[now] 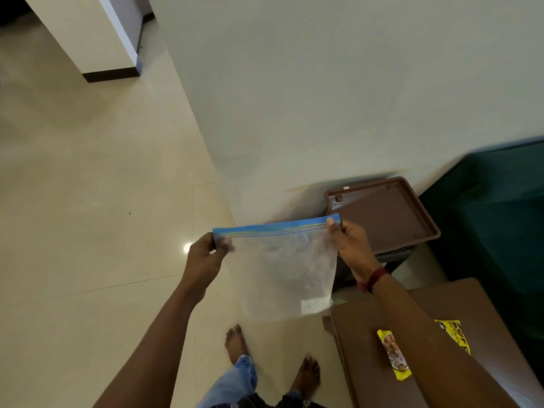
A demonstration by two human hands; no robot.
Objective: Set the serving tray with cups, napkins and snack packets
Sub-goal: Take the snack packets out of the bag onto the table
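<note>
A clear zip-top bag (287,269) with a blue seal strip hangs stretched between my hands above the floor. My left hand (206,257) pinches its top left corner and my right hand (351,245) pinches its top right corner. The bag looks empty. Behind my right hand a brown serving tray (391,213) lies bare on a dark stand against the wall. Two yellow snack packets lie on a brown table at the lower right: one packet (394,354) in full view, the other packet (454,334) partly hidden by my right forearm.
The brown table (368,325) fills the lower right corner. A dark green sofa (494,219) stands to the right of the tray. A cream wall (323,98) runs behind. Pale tiled floor (88,216) spreads to the left, with my bare feet below the bag.
</note>
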